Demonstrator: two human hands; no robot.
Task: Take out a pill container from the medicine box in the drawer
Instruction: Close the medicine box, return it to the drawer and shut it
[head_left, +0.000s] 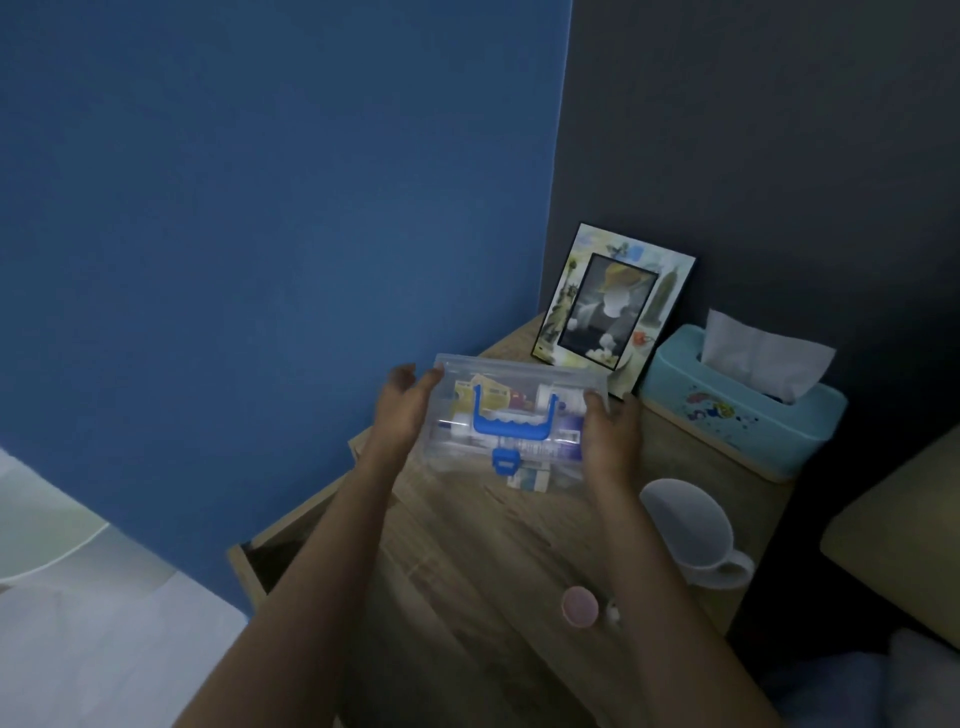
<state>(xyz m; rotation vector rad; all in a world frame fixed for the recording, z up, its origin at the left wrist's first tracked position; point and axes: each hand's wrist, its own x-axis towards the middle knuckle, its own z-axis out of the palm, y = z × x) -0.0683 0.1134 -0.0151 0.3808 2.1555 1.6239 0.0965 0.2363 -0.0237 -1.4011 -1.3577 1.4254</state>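
A clear plastic medicine box (519, 384) with a blue handle and blue latch is held over the wooden nightstand (467, 571). Its lid is down, and packets and small bottles show through it. My left hand (402, 410) grips its left end and my right hand (608, 441) grips its right end. The open drawer (275, 545) sticks out at the left of the nightstand, its inside dark and mostly hidden by my left forearm. A small pink-capped container (579, 605) stands on the nightstand near my right forearm.
A picture frame (613, 306) leans against the dark wall at the back. A teal tissue box (743, 405) sits to its right, a white cup (685, 525) in front of that. The blue wall is at the left; bedding lies at the lower left.
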